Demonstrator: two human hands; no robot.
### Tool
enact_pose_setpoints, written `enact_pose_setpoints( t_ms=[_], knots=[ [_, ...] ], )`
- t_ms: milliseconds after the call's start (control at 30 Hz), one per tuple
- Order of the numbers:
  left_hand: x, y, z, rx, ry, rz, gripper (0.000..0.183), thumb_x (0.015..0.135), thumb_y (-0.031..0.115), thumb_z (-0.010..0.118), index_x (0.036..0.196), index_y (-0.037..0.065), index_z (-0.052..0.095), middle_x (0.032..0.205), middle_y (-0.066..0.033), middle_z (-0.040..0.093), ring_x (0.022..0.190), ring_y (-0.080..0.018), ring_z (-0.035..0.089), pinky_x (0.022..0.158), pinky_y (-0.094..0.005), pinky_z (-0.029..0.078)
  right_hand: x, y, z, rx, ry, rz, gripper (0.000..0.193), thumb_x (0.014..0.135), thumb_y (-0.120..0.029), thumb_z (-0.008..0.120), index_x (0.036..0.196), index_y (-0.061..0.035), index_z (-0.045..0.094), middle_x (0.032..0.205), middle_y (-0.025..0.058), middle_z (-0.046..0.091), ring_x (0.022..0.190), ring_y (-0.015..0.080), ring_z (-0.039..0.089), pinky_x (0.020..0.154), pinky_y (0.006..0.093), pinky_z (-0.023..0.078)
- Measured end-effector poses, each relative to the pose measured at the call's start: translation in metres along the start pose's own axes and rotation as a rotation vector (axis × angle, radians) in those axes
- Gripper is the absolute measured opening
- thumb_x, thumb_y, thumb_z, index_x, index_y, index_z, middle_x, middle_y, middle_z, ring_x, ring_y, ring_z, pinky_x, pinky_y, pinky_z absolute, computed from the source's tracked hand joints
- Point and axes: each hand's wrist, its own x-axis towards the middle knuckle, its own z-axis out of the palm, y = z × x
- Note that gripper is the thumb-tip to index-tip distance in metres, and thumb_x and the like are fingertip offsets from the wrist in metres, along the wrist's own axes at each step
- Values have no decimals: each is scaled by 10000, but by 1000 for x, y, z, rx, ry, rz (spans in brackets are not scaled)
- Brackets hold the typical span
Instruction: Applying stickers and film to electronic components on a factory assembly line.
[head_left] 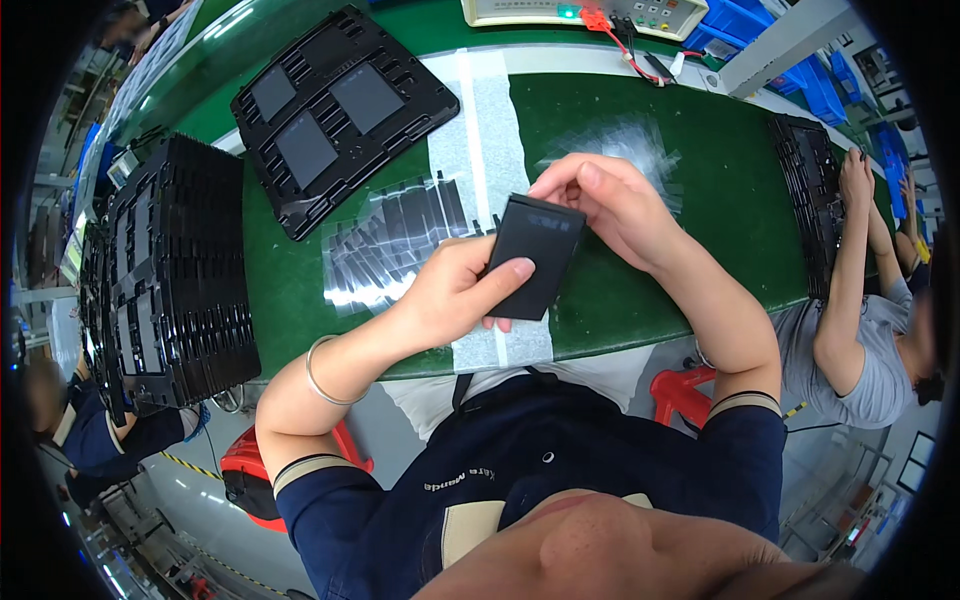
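A flat black battery (536, 258) is tilted up over the front middle of the green work mat. Around its left side and lower part my left hand (462, 290) is closed, with the thumb lying across its face. At the battery's top right corner is my right hand (622, 205), its fingers bent against the upper edge and its thumb raised off the face. Some of the right fingertips are hidden. Left of the battery, a clear film sheet (390, 240) carries several black strips. Beyond it, a black tray (350, 140) holds flat dark grey pieces in its pockets.
Tall stacked black trays (190, 270) stand at the left edge. More stacked trays (800, 190) are on the right, where another person's arm (855, 220) reaches in. A tester box (590, 14) with a red-and-black lead sits at the back. White tape (475, 110) crosses the green mat (640, 290).
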Motion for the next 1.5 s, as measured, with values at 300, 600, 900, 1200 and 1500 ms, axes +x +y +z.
enact_pose_setpoints(
  t_ms=[300, 600, 900, 1200, 1500],
  knots=[
    [2, 4, 2, 188, -59, -82, 326, 951, 245, 429, 797, -8, 566, 583, -50, 586, 476, -101, 572, 441, -245, 444, -1, -3, -1, -768, -24, -257, 98, 827, -107, 609, 814, -11, 627, 729, 28, 578, 644, 108, 531, 571, 266, 425],
    [1, 10, 2, 295, -108, -81, 339, 953, 242, 419, 761, -6, 550, 568, -51, 575, 467, -108, 565, 459, -257, 446, 0, -11, -1, -1022, -134, -548, 57, 740, -28, 642, 771, 13, 618, 657, 67, 532, 562, 185, 495, 480, 305, 377],
    [3, -2, 9, 53, -20, -49, 326, 954, 246, 425, 826, -16, 571, 605, -54, 599, 496, -100, 584, 465, -239, 471, 0, -12, 0, -271, 65, 18, 139, 860, -111, 555, 839, 2, 634, 796, 16, 582, 740, 86, 522, 661, 233, 406],
    [1, 7, 4, 147, -99, -151, 337, 949, 251, 432, 789, -9, 576, 580, -47, 595, 470, -90, 576, 426, -225, 458, -2, -8, 6, -716, 17, -183, 67, 802, -56, 622, 753, -13, 610, 713, 24, 573, 638, 105, 509, 576, 243, 394],
    [3, 2, 8, 199, -59, -160, 342, 951, 256, 426, 789, -5, 577, 567, -41, 591, 461, -93, 568, 430, -229, 455, 2, 4, 3, -1108, 65, -684, 118, 713, -140, 686, 717, -53, 606, 688, 56, 553, 623, 249, 544, 547, 327, 446]
  ],
)
